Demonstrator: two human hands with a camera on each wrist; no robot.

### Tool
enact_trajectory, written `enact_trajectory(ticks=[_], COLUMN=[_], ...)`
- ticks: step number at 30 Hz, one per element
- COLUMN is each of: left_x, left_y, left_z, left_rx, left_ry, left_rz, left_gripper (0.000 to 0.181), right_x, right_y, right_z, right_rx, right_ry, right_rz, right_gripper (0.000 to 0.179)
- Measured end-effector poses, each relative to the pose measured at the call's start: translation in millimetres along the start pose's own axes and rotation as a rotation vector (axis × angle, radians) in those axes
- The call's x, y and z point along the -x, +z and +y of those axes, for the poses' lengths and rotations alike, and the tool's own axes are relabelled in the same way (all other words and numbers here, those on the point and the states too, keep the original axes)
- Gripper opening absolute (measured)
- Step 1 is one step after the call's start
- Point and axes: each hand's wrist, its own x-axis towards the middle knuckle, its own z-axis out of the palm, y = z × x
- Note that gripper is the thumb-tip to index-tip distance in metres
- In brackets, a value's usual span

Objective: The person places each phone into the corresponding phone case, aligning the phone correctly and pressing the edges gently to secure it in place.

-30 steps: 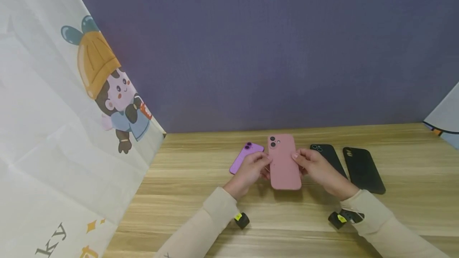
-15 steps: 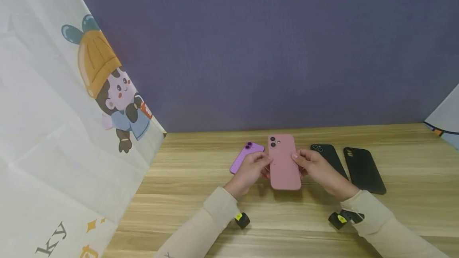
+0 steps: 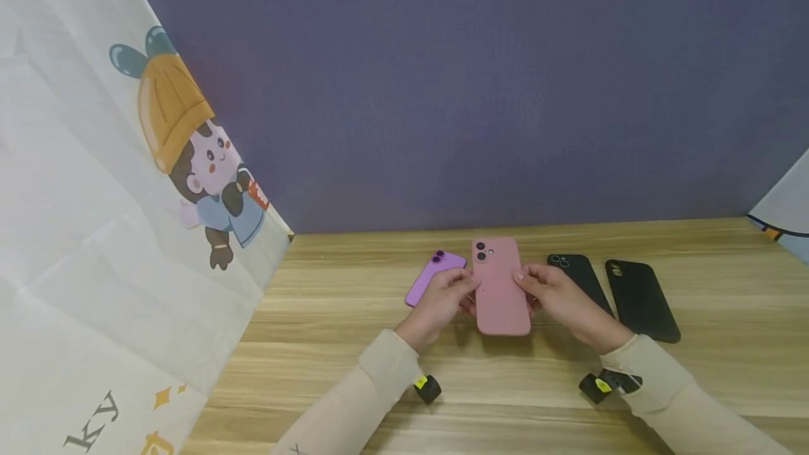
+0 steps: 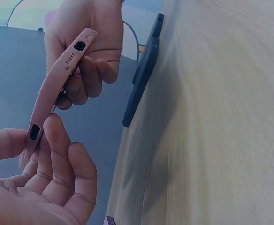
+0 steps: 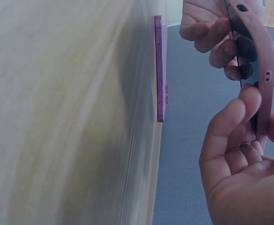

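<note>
A pink phone case (image 3: pixel 502 297) is held tilted up above the table, its back facing the head camera, with two camera lenses showing at its top left. The left hand (image 3: pixel 442 300) pinches its left edge, thumb on the back and fingers behind. On the opposite edge the right hand (image 3: pixel 562 300) grips it the same way. From the right wrist view, a dark glossy phone screen (image 5: pixel 242 47) shows on the inner side of the case, reflecting fingertips. The case's long side looks slightly bowed in the left wrist view, with cutouts along it.
A purple phone (image 3: pixel 430 279) lies on the wooden table (image 3: pixel 329 343) beside the left hand. By the right hand lie a dark phone (image 3: pixel 584 279) and a black phone case (image 3: pixel 641 300). A blue-grey panel (image 3: pixel 480 90) closes off the back; a white printed sheet (image 3: pixel 82 195) hangs left.
</note>
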Motion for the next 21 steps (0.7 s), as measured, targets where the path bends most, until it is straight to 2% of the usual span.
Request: enact_trajectory(ticks=[21], left_x=[-0.7], left_y=[-0.5], left_z=[-1.1], left_rx=[0.005], left_ry=[-0.008], left_rz=[-0.003], left_gripper=[0.022], right_x=[-0.2], right_y=[1.0], right_z=[-1.3], right_rx=[0.006], right_ry=[0.008], right_rz=[-0.002], right_gripper=[0.040])
